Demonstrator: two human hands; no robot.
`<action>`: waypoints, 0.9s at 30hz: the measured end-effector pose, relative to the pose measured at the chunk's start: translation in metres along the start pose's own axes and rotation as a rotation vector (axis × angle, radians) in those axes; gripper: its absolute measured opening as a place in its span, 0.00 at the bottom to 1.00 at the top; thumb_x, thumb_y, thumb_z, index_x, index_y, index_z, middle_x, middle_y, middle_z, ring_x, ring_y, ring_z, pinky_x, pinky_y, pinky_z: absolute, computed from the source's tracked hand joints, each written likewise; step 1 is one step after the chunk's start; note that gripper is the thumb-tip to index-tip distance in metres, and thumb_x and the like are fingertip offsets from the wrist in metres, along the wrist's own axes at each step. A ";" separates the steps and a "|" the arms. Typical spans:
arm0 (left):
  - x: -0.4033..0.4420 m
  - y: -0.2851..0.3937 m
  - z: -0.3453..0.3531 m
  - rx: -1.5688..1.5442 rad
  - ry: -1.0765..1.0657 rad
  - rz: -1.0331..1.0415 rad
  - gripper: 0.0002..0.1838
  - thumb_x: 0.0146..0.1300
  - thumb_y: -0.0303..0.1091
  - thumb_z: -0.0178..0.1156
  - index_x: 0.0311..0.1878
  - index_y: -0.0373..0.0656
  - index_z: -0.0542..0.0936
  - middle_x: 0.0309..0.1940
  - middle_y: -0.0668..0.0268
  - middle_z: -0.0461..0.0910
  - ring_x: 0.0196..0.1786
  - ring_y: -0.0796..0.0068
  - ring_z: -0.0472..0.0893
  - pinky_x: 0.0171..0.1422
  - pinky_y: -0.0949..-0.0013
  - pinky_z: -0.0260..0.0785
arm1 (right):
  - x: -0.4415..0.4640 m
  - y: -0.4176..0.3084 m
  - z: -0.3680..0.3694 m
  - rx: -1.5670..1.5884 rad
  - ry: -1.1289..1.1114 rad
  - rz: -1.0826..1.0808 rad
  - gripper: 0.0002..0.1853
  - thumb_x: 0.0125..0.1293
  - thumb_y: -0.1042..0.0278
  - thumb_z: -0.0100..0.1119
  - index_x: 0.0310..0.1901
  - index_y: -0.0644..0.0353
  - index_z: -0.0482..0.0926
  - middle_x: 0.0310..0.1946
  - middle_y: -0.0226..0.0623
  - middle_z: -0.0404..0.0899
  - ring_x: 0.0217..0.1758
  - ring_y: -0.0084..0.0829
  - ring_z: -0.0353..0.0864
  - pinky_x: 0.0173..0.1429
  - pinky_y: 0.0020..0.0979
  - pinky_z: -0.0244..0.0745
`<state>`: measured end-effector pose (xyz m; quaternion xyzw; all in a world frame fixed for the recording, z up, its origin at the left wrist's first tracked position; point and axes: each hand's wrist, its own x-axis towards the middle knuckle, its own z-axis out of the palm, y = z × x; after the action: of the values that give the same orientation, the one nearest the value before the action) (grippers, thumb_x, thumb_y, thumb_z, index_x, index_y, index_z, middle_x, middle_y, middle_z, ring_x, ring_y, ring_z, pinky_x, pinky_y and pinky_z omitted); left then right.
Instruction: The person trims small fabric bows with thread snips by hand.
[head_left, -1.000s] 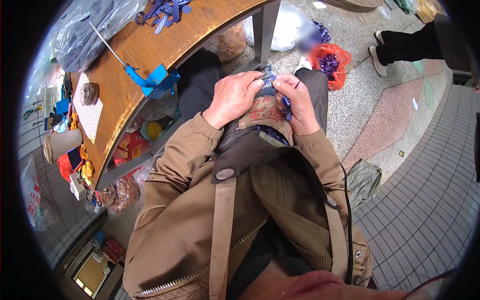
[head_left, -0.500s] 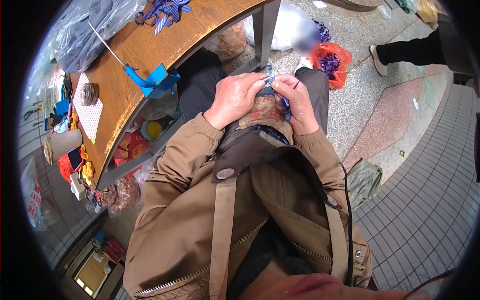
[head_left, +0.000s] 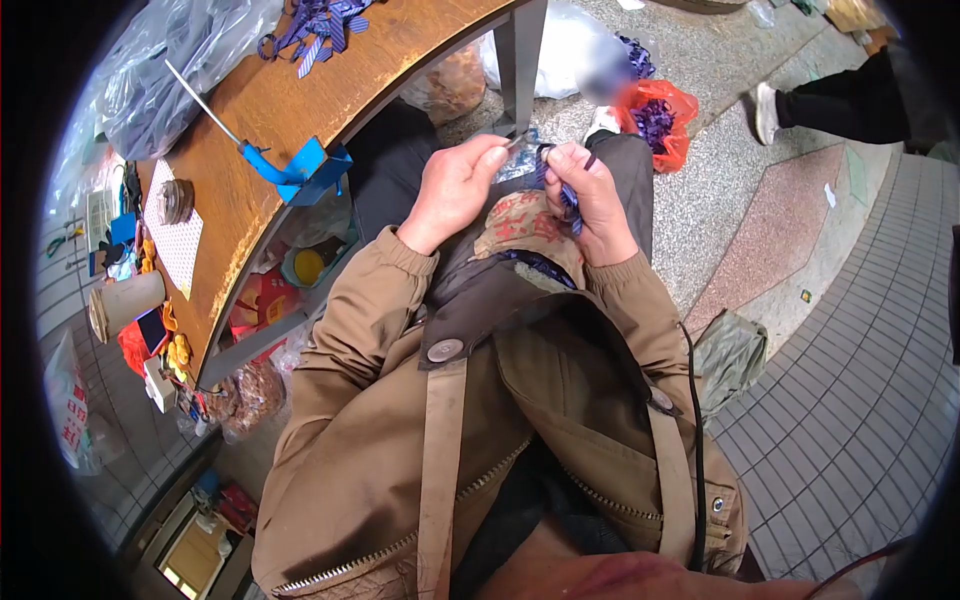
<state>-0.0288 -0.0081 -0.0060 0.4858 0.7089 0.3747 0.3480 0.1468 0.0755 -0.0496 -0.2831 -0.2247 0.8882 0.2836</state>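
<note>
Above my lap, my left hand is closed, with thumb and forefinger pinching a thin metallic tool whose exact kind I cannot make out. To its right, my right hand is closed round a small blue striped necktie, which hangs down below the fingers. A dark loop shows at the top of that hand. The two hands are apart. Beneath them a tan cloth with red print covers my lap, with more striped fabric tucked at its near edge.
On the wooden table at left lie several striped neckties, a blue holder with a metal rod and clear plastic bags. A red bag of striped pieces stands on the floor. Another person's leg is at right.
My left hand has drawn away to the left with the thin tool, widening the gap between the hands. My right hand keeps hold of the necktie. The other person's foot has shifted slightly right.
</note>
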 end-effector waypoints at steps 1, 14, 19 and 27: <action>0.001 0.000 -0.001 0.001 -0.008 0.006 0.12 0.67 0.32 0.56 0.49 0.38 0.81 0.28 0.65 0.81 0.25 0.74 0.72 0.34 0.73 0.65 | 0.003 0.000 -0.003 0.003 0.005 -0.009 0.03 0.68 0.72 0.59 0.38 0.61 0.77 0.27 0.30 0.77 0.16 0.15 0.65 0.20 0.16 0.60; -0.009 0.001 0.020 0.169 0.019 0.258 0.12 0.67 0.31 0.55 0.49 0.36 0.80 0.32 0.62 0.82 0.27 0.70 0.73 0.36 0.72 0.66 | 0.014 0.009 -0.016 0.401 -0.049 0.126 0.07 0.72 0.68 0.53 0.39 0.63 0.75 0.27 0.35 0.77 0.12 0.16 0.58 0.13 0.19 0.50; -0.009 0.002 0.020 0.175 -0.006 0.237 0.12 0.66 0.33 0.57 0.48 0.39 0.81 0.35 0.61 0.84 0.28 0.63 0.78 0.36 0.67 0.69 | 0.014 0.012 -0.015 0.357 -0.051 0.097 0.09 0.72 0.67 0.53 0.37 0.63 0.75 0.27 0.35 0.77 0.12 0.16 0.58 0.12 0.19 0.50; -0.008 0.000 0.020 0.155 -0.016 0.235 0.12 0.66 0.33 0.57 0.48 0.39 0.81 0.34 0.62 0.84 0.29 0.65 0.78 0.36 0.68 0.69 | 0.014 0.010 -0.014 0.312 -0.074 0.088 0.10 0.72 0.67 0.53 0.35 0.64 0.76 0.26 0.35 0.77 0.12 0.16 0.59 0.12 0.19 0.50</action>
<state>-0.0095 -0.0124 -0.0147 0.5939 0.6710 0.3531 0.2690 0.1424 0.0803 -0.0709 -0.2123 -0.0819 0.9337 0.2766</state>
